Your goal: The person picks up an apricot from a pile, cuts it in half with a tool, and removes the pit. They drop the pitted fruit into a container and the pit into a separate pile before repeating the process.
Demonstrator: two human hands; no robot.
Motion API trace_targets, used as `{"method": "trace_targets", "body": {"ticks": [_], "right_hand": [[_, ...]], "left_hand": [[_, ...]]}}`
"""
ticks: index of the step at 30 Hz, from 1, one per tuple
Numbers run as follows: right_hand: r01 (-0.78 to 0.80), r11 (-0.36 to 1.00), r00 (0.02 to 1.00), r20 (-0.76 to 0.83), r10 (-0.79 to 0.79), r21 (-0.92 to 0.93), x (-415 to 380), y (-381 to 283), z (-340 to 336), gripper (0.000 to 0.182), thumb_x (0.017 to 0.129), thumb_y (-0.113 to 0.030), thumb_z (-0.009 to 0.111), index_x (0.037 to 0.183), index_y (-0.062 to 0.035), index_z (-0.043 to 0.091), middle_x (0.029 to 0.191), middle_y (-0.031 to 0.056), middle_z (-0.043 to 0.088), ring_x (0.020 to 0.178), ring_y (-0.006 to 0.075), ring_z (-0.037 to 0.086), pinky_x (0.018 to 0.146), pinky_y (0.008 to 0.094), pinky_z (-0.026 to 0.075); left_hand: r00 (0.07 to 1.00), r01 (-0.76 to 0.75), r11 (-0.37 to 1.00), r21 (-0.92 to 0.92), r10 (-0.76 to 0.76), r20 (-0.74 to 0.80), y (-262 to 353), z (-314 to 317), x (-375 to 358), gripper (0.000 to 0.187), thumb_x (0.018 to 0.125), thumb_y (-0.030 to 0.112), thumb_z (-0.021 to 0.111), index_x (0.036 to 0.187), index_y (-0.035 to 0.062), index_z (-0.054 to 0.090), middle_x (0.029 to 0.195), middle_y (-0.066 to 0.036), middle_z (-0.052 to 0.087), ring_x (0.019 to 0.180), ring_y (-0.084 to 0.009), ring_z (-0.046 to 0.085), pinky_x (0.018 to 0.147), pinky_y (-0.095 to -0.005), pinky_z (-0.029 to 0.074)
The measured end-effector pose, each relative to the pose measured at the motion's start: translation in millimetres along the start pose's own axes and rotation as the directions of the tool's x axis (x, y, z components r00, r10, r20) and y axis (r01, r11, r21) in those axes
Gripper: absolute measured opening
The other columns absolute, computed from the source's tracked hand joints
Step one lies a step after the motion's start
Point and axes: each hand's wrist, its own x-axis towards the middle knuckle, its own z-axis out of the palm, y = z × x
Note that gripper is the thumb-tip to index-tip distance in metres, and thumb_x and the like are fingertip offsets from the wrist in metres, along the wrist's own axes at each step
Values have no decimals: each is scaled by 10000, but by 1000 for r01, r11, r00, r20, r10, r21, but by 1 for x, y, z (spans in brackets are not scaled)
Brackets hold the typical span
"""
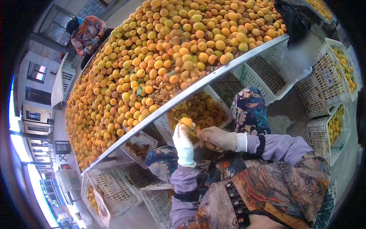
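My left hand (183, 142), in a pale glove, is closed around an orange apricot (187, 121) held up just below the table's metal edge (213, 78). My right hand (216, 138), in a beige glove, grips a small knife (189, 127) whose thin blade touches the apricot. Both hands are over a white crate (225, 121) holding cut apricot pieces. A huge pile of apricots (160, 57) covers the table beyond.
A smaller white tray (139, 146) with dark pits sits left of the crate. Stacked white crates (324, 87), some with apricots, stand at the right; more crates (114, 187) lie lower left. Another person (85, 32) works at the table's far side, and a second (295, 23) at upper right.
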Motion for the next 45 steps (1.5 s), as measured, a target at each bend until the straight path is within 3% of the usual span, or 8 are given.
{"method": "trace_targets", "body": {"ticks": [8, 10, 16, 24, 31, 33, 38, 45], "right_hand": [[92, 977, 980, -189, -55, 191, 6, -5, -14, 337, 885, -415, 563, 854, -80, 544, 558, -24, 464, 411, 52, 401, 356, 211, 295], [303, 911, 940, -245, -237, 279, 49, 28, -29, 310, 927, -326, 521, 1019, -33, 559, 886, 15, 590, 757, 76, 505, 653, 223, 424], [138, 982, 926, -333, -175, -130, 44, 20, -14, 436, 869, -388, 592, 1051, 4, 537, 957, 74, 596, 852, 138, 530, 776, 295, 439], [369, 881, 892, -379, -246, 295, 53, 28, -3, 293, 890, -304, 580, 943, -20, 533, 851, 28, 566, 776, 91, 496, 708, 250, 420], [467, 858, 813, -486, -321, 213, 55, 32, 10, 252, 877, -243, 599, 915, -10, 512, 792, 3, 519, 721, 67, 454, 629, 224, 399], [497, 860, 778, -498, -383, 114, 53, 32, 13, 234, 865, -213, 601, 914, -8, 501, 779, -5, 499, 698, 65, 442, 591, 230, 390], [488, 870, 774, -425, -470, -74, 39, 28, 5, 224, 879, -206, 585, 944, -7, 506, 797, -3, 508, 718, 63, 446, 617, 231, 406], [482, 871, 834, -356, -422, 94, 29, 9, 2, 197, 893, -162, 569, 994, 3, 531, 843, 6, 550, 762, 64, 491, 681, 227, 439]], "left_hand": [[968, -201, 854, 481, 248, -35, 5, -8, -9, 271, 865, 226, 559, 985, -16, 582, 860, -175, 604, 782, -306, 570, 724, -365, 456], [928, -359, 761, 541, 355, 116, 15, 0, -11, 289, 818, 246, 613, 976, 4, 594, 858, -173, 602, 786, -326, 573, 720, -386, 462], [812, -538, 338, 772, 454, 367, 10, -2, -9, 401, 810, 442, 598, 837, 44, 561, 742, -125, 540, 701, -332, 519, 638, -406, 413], [879, -406, 532, 743, 451, 158, -9, 11, -15, 328, 873, 354, 552, 879, 29, 587, 745, -158, 567, 690, -341, 553, 632, -386, 445], [908, -306, 781, 545, 411, -80, -20, 17, -12, 325, 957, 278, 422, 885, 5, 581, 713, -141, 580, 624, -259, 558, 606, -336, 446], [983, -19, 995, 102, 38, -181, -25, 15, -13, 397, 983, 348, 376, 906, 12, 572, 717, -44, 551, 639, -141, 520, 624, -278, 440], [934, 258, 845, -469, -342, -102, 7, 21, -12, 470, 947, 515, 369, 967, 65, 502, 881, -35, 524, 811, -137, 488, 783, -281, 408], [943, 214, 652, -727, -333, -21, -22, -9, 1, 475, 897, 541, 459, 989, 78, 510, 961, -60, 561, 816, -177, 517, 783, -309, 436]]}}
